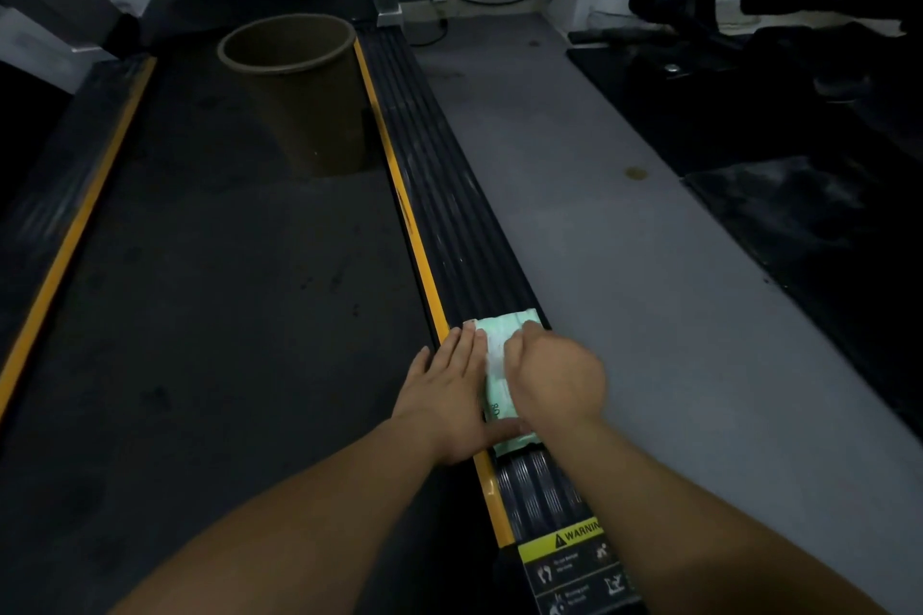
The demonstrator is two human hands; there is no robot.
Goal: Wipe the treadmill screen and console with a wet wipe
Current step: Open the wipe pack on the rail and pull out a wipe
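A pale green pack of wet wipes (pixel 497 355) lies on the treadmill's ribbed right side rail (pixel 449 225). My left hand (pixel 444 390) rests flat against the pack's left edge, fingers together, thumb along its near end. My right hand (pixel 549 375) lies on top of the pack, fingers curled at the lid area; whether it pinches a wipe is hidden. The treadmill's screen and console are out of view.
A brown paper bin (pixel 294 85) stands on the dark running belt (pixel 225 290) near the front. Yellow strips edge the belt. Grey floor (pixel 624 240) lies to the right, then black mats and another exercise machine (pixel 749 0). A warning sticker (pixel 574 544) marks the rail near me.
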